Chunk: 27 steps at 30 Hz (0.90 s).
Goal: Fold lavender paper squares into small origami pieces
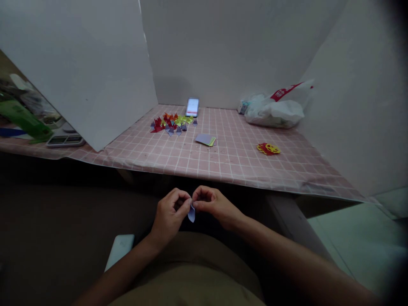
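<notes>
Watching from afar through the head view, I see small folding work being done on one bit of purple paper [191, 215]. It hangs from the fingertips in front of the lap, just below the near edge of the table [242, 168]. I think the step is pressing or bending its top end. The next move seems to need soft, tiny finger pushes, with one hand keeping the paper from slipping.

The left hand [168, 216] has its thumb and finger pinched on the paper's top. The right hand [218, 207] pinches there too, its tips almost touching the left ones. On the table lie a flat stack [204, 139] and many pointy paper shapes [165, 123].
</notes>
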Motion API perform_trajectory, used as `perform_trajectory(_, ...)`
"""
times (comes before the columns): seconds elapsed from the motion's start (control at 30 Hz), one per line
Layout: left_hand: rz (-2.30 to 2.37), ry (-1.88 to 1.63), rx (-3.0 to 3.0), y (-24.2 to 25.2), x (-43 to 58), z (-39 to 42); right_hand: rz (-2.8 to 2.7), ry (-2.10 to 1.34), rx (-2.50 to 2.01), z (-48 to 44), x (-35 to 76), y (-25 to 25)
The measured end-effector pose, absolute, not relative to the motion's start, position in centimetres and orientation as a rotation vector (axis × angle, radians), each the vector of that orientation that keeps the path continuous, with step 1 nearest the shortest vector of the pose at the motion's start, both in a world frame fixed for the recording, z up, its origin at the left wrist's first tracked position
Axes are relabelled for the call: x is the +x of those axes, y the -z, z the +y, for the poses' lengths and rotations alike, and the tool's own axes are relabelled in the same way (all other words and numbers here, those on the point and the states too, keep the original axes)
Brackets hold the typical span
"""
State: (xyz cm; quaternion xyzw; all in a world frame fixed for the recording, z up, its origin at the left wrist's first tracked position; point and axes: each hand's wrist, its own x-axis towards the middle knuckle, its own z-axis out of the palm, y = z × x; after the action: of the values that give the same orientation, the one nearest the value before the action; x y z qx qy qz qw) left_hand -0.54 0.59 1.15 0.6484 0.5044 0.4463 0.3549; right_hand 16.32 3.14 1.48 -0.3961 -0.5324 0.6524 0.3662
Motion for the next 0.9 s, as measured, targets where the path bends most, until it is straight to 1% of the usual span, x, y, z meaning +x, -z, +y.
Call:
perform_trajectory(0.2, 1.31, -1.185, 1.84, -0.9, -0.3, 0.5, -1.398, -1.623, -1.032, 3.2, 16.2, -1.5)
perform_trajectory(0.33, 1.34, -1.27, 1.924, -0.6, -0.2, 0.5, -1.447, -1.57, -1.089, 3.1, 16.2, -1.6)
perform_trajectory(0.43, 1.351, -1.334, 1.973, -0.3, -0.2, 0.5, -1.527, -1.548, -1.179, 2.9, 16.2, -1.9)
perform_trajectory(0.57, 1.375, -1.366, 2.009, 0.2, -0.2, 0.6, -1.65, -1.437, -1.305, 2.8, 16.0, -2.0)
perform_trajectory(0.77, 1.445, -1.371, 1.924, 0.7, -0.4, 0.8, -1.677, -1.286, -1.308, 2.6, 15.8, -1.5)
perform_trajectory(0.9, 1.504, -1.393, 1.734, 0.9, -0.4, 0.9, -1.673, -1.272, -1.239, 2.3, 15.8, -1.4)
